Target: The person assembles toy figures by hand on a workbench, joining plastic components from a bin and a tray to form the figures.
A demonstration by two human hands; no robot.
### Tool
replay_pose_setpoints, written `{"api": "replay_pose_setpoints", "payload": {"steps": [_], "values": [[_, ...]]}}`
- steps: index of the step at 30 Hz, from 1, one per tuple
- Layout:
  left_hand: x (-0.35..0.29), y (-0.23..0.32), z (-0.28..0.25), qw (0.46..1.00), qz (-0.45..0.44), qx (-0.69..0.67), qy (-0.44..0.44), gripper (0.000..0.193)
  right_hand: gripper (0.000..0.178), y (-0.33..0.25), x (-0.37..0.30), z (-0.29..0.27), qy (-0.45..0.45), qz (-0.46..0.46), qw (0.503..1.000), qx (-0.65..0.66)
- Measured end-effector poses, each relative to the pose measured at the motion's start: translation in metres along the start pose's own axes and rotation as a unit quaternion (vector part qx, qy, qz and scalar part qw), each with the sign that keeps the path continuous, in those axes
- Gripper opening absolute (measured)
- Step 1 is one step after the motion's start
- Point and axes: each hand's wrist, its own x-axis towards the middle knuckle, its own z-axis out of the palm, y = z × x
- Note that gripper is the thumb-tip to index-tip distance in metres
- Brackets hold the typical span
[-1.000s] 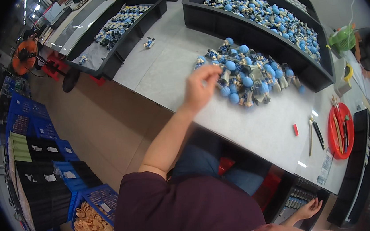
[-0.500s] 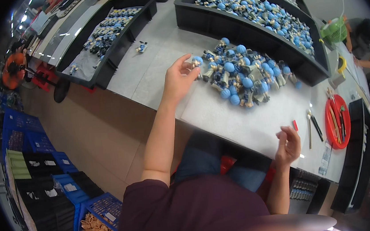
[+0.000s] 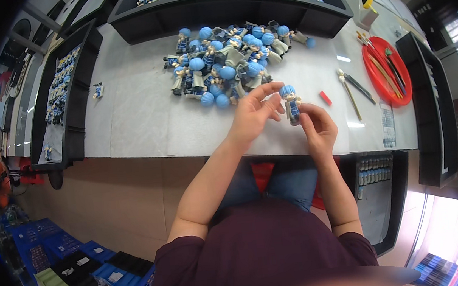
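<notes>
A small figurine (image 3: 292,106) with blue hair and a blue-and-grey outfit stands upright between my two hands, above the near part of the table. My right hand (image 3: 321,131) is closed on its lower right side, thumb near the feet. My left hand (image 3: 253,113) is at its left, fingers curved and apart, the index fingertip close by the head; whether it touches is hard to tell. Just beyond lies a heap of similar figurines (image 3: 228,72), many with round blue heads, on the pale tabletop (image 3: 138,118).
A large black bin (image 3: 228,15) full of figurines stands behind the heap. At left are another black tray (image 3: 72,141) and one lone figurine (image 3: 97,90). On the right lie a red block (image 3: 325,98), brushes (image 3: 350,95) and a red oval dish (image 3: 408,90) holding tools.
My left hand has brought a figurine from the heap's left side to the right and nearer me. The right hand has come up and gripped it. The view has turned.
</notes>
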Motion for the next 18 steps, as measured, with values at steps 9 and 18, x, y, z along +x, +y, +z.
{"api": "replay_pose_setpoints", "payload": {"steps": [9, 18], "values": [[0.007, -0.022, 0.001, 0.999, 0.016, 0.031, 0.023, 0.028, 0.020, 0.005, -0.004, -0.006, 0.021, 0.022, 0.998, 0.057], [0.004, -0.024, 0.002, 0.998, 0.033, 0.054, 0.009, 0.027, 0.019, 0.003, 0.000, -0.008, 0.021, 0.070, 0.993, 0.089]]}}
